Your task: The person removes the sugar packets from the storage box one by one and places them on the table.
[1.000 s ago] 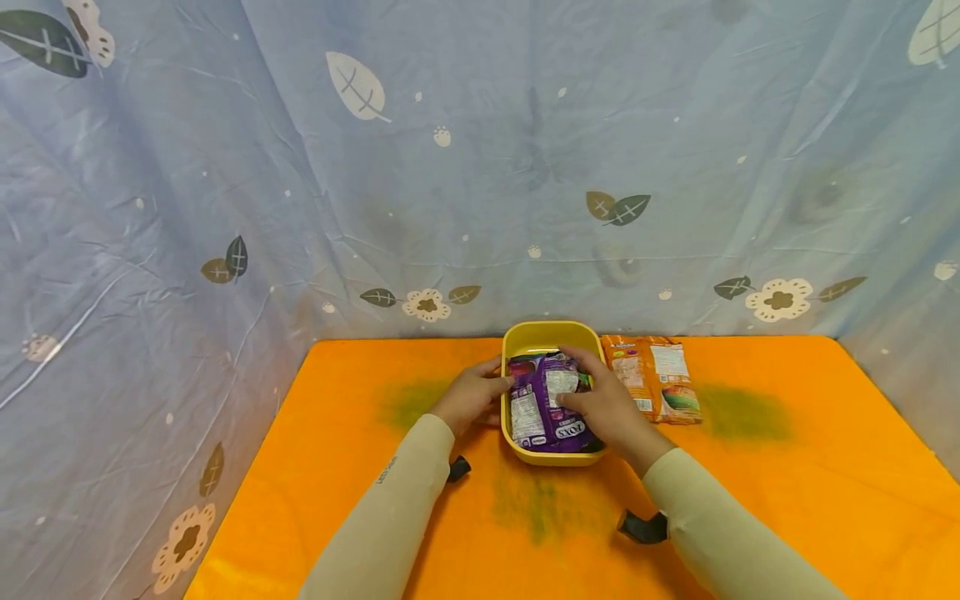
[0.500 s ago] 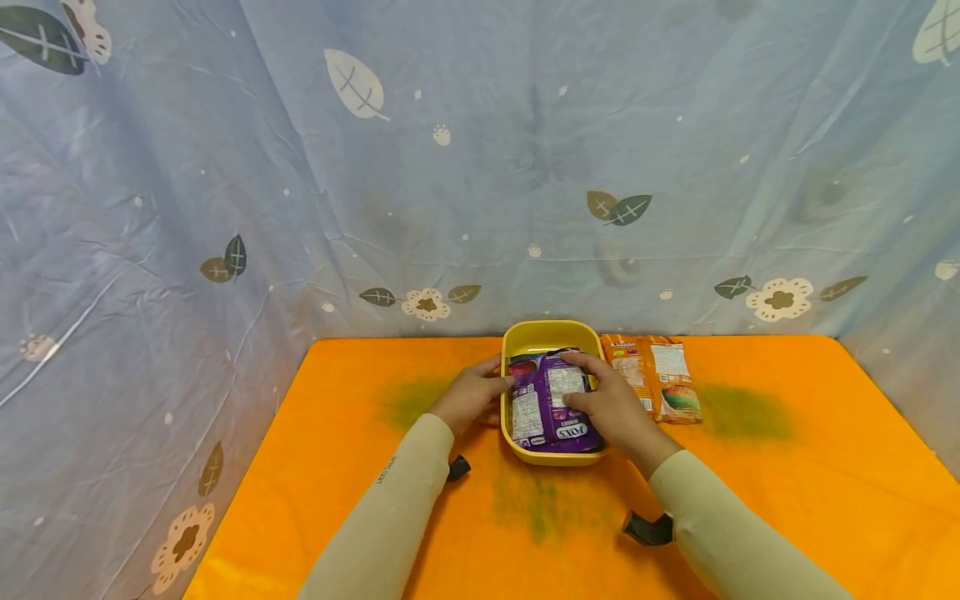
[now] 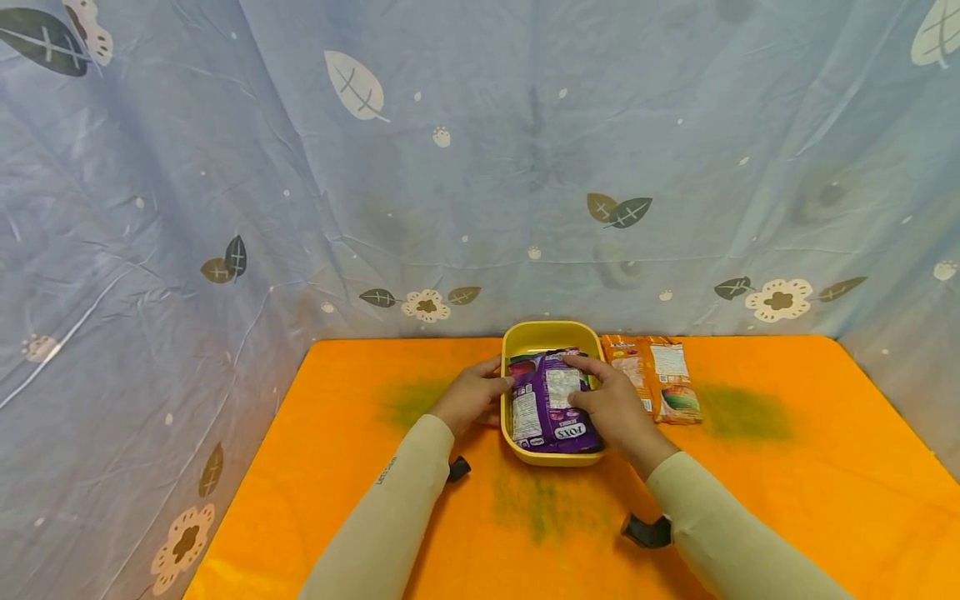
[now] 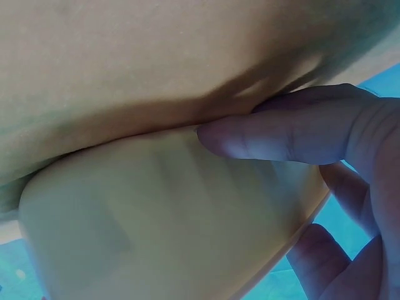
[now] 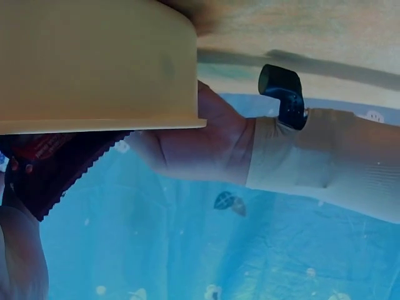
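Note:
A purple Fox's candy bag [image 3: 531,408] lies at the top of a yellow plastic basin [image 3: 553,459], printed back facing up. My right hand [image 3: 621,417] reaches over the basin's right rim and pinches the bag's right side between thumb and fingers. In the right wrist view, the bag's dark serrated edge [image 5: 69,181] sticks out past the basin rim. My left hand [image 3: 468,397] grips the basin's left side, thumb over the rim. Its fingers [image 4: 275,134] lie along the outer wall in the left wrist view. Other packaging under the purple bag is mostly hidden.
An orange candy bag [image 3: 663,379] lies flat on the orange tablecloth [image 3: 540,533], just right of the basin. Behind the table's back edge hangs a blue leaf-patterned curtain [image 3: 480,183]. A black wrist-mounted piece [image 3: 647,530] protrudes below the right forearm.
My right hand has shifted slightly to the right, and the purple candy bag's right side has moved with it. The left hand and the basin have stayed in place.

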The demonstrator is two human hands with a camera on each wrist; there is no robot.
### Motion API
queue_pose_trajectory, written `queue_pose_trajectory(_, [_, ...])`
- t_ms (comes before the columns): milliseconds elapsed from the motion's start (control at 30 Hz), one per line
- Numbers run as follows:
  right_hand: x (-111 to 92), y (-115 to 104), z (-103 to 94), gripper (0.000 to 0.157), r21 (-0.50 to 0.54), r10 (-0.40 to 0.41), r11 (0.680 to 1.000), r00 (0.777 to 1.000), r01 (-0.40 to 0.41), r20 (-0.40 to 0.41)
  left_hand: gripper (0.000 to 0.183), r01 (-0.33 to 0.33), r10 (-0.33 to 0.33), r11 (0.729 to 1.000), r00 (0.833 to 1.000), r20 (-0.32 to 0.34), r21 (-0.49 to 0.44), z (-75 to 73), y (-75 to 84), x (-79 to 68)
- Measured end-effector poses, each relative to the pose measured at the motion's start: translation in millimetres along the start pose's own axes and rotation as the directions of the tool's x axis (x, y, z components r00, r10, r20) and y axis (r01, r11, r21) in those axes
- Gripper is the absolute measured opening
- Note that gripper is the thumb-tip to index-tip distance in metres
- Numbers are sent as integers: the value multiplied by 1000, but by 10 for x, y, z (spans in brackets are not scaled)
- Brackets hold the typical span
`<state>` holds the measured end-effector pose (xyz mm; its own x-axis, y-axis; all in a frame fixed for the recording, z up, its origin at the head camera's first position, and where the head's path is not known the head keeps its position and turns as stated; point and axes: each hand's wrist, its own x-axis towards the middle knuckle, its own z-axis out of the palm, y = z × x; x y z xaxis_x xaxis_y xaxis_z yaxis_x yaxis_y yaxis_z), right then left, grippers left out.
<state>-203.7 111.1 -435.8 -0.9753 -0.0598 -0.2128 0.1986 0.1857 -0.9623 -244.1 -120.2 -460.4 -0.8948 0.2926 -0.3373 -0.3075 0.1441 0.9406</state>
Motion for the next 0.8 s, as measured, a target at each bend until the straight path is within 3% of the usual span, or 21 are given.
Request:
queue_pose_trajectory(267, [-17, -37, -49, 55, 6, -16, 1000, 999, 16, -43, 57, 12, -12, 1000, 1000, -7, -13, 4, -10, 11])
queue_pose_trajectory(500, [4, -48, -157, 58, 152, -46, 987, 999, 46, -6, 59, 3, -3, 1000, 1000, -4, -28, 6, -7, 2])
queue_pose_trajectory(800, [-16, -28, -246, 59, 218, -86, 972, 996, 83, 7, 57, 2, -2, 999, 1000, 5, -47, 4, -19, 16])
